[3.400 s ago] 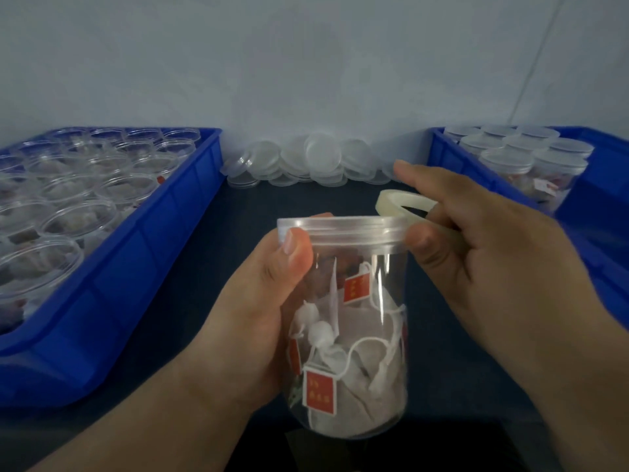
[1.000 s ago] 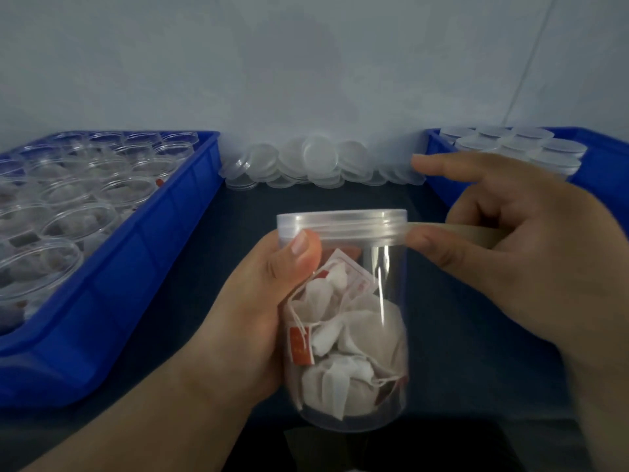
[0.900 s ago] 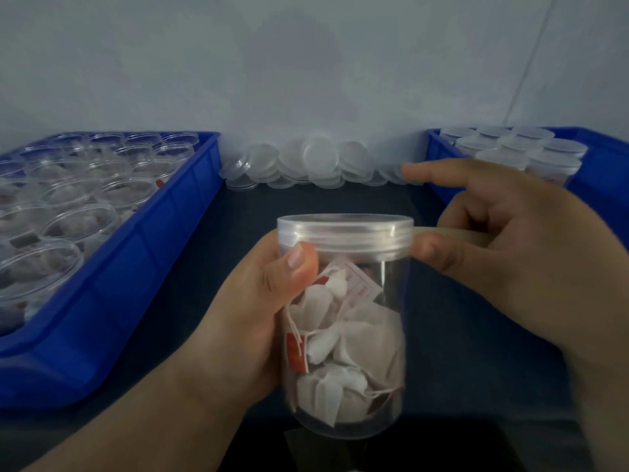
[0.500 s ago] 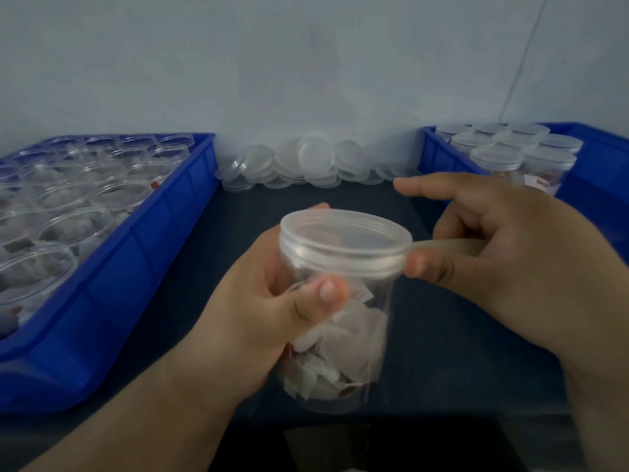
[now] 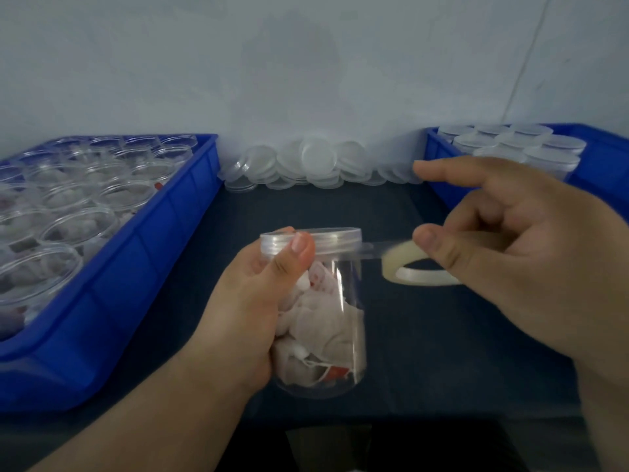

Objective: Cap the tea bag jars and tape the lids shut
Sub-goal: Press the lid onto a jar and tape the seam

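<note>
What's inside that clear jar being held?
White tea bags with red tags fill the lower jar. The left hand wraps its left side, hiding whatever lies behind the palm.

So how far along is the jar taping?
Done: capped clear jars stand in the right blue plastic bin. In hand: left hand grips a lidded clear plastic tea-bag jar; right hand holds a clear tape roll, strip stretched to the lid. Left: open jars in the left blue bin.

My only camera rode on my head, facing forward and down, close above the tea bag jar [image 5: 335, 321]. Its wide angle took in the left bin [image 5: 136, 267], right bin [image 5: 606, 165] and wall [image 5: 306, 63] beyond it.
</note>
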The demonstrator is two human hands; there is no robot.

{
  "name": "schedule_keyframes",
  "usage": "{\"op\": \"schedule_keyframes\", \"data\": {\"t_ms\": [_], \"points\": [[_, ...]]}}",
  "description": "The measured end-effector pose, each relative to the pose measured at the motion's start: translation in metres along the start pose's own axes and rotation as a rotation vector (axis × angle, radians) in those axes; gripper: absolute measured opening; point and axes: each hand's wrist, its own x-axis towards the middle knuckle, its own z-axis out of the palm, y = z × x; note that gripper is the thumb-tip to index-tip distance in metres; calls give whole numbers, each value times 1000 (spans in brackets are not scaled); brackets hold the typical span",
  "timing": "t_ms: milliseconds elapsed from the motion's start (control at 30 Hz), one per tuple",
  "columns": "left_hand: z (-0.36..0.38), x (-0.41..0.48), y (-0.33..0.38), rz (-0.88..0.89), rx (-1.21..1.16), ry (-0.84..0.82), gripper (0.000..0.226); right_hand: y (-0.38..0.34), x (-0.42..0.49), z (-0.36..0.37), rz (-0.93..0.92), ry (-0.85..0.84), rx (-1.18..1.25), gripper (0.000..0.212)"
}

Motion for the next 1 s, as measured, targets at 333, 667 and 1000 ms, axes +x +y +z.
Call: {"op": "schedule_keyframes", "data": {"t_ms": [333,667,1000], "points": [[0,-4,-3,-110,-213,-218,83,0,4,14,-70,23,-88,57],[-8,2,-3,0,-47,-176,80,-1,4,16,-71,-14,-159,59],[-2,4,-4,88,212,36,101,-7,-2,18,-30,-47,-222,49]]}}
